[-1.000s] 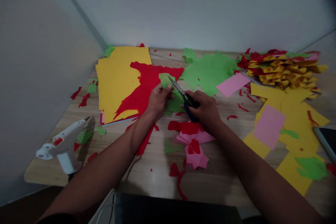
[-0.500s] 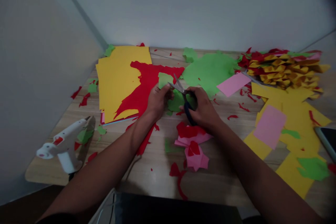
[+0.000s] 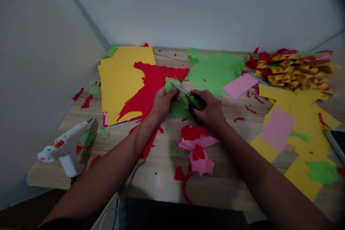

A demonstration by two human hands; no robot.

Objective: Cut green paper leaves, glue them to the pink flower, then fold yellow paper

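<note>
A small green paper piece (image 3: pixel 169 84) is pinched between the thumb and fingers of my left hand (image 3: pixel 162 102). My right hand (image 3: pixel 211 109) grips dark-handled scissors (image 3: pixel 183 89), their blades slightly apart and across the green piece. Below both hands lies a larger green scrap (image 3: pixel 179 107). Red paper (image 3: pixel 156 79) spreads behind and beside my left hand. A folded pink and red paper shape (image 3: pixel 201 158) rests just in front of my right hand.
White glue gun (image 3: pixel 67 147) at left, near the table edge. Yellow sheets (image 3: pixel 121 79) lie at back left, green paper (image 3: pixel 215 72) at back centre. Ruffled yellow paper (image 3: pixel 293 72), yellow cutouts (image 3: pixel 307 118), pink rectangles (image 3: pixel 277 129) and a phone (image 3: pixel 336 145) are at right.
The scissor blades have come closer together over the green piece. That piece has tilted and shifted slightly to the right, with my left hand.
</note>
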